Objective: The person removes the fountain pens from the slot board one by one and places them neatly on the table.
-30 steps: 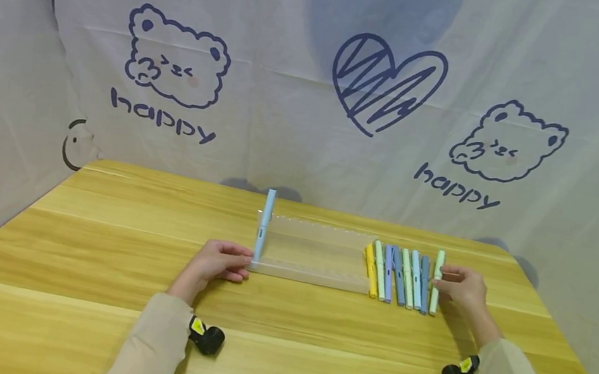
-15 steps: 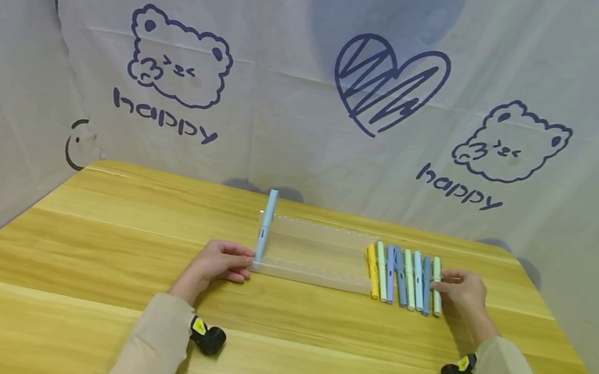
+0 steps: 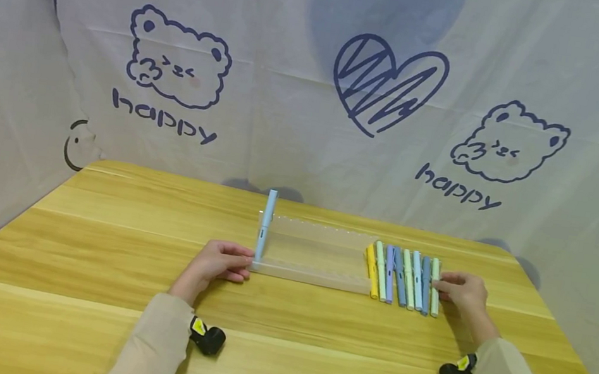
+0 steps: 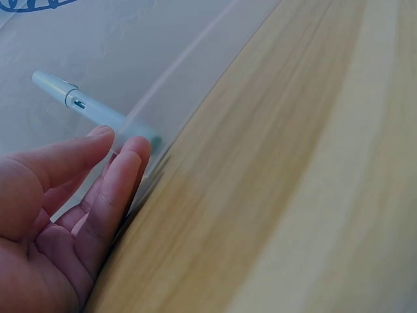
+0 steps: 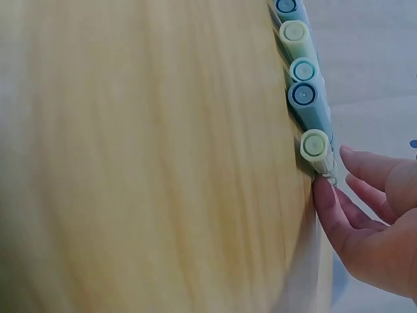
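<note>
A clear plastic pen rack [image 3: 315, 277] stands on the table, with one light blue pen [image 3: 265, 227] leaning upright at its left end. My left hand [image 3: 221, 260] pinches the rack's left front corner between thumb and fingers, just below that pen in the left wrist view. To the right of the rack lies a row of capped pens [image 3: 404, 278] in yellow, green, purple and blue. At the row's right end, my right hand [image 3: 463, 293] pinches a light green pen [image 5: 316, 147] by its side. In the right wrist view this pen sits slightly apart from the dark blue one [image 5: 309, 101].
The wooden table [image 3: 282, 351] carries the rack and pens near its far side. Behind it hangs a pale cloth [image 3: 278, 94] printed with bears and hearts. A black wrist camera [image 3: 208, 339] is strapped at each sleeve.
The light green pen in my right hand has come down and tilted in line with the row, a little nearer to it. My left hand has stayed on the rack.
</note>
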Available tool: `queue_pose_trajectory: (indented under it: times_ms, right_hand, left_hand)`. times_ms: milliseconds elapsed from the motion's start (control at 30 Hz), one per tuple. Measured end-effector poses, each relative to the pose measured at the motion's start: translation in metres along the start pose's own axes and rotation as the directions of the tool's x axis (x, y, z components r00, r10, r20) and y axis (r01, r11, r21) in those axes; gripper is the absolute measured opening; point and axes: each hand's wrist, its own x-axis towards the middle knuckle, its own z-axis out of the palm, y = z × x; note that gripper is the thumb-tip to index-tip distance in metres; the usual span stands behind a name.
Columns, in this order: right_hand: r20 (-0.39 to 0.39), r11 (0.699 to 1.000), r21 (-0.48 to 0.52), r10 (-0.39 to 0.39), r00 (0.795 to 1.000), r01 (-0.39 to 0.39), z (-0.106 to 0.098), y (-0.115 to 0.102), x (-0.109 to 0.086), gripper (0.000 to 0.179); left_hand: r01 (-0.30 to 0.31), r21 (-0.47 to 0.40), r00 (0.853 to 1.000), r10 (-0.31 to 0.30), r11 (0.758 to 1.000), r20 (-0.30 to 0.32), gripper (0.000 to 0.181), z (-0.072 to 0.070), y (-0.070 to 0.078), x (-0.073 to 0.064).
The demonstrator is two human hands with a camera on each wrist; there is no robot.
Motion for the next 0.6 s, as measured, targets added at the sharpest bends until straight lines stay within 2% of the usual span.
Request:
queue_pose_trajectory:
  times_ms: [133, 333, 433, 600]
  right_hand:
    - [-0.021, 1.000, 0.015, 0.008, 1.000, -0.007, 0.000, -0.001, 0.000, 0.040]
    - [-0.112, 0.999, 0.046, -0.006, 0.994, 0.011, 0.001, -0.007, -0.002, 0.036]
    - [-0.131, 0.997, 0.066, -0.017, 0.991, 0.026, 0.002, -0.011, -0.002, 0.036]
    - [-0.145, 0.985, 0.170, -0.018, 0.989, 0.043, 0.007, -0.012, 0.004, 0.036]
  left_hand:
    - [-0.001, 0.002, 1.000, 0.001, 1.000, 0.000, 0.027, 0.000, 0.000, 0.000]
    - [-0.001, 0.007, 1.000, 0.001, 1.000, -0.002, 0.026, 0.000, 0.000, 0.000]
    - [0.000, 0.012, 1.000, 0.000, 1.000, -0.001, 0.027, 0.001, 0.001, 0.000]
    - [0.004, 0.016, 1.000, -0.004, 1.000, -0.004, 0.028, 0.001, 0.001, -0.001]
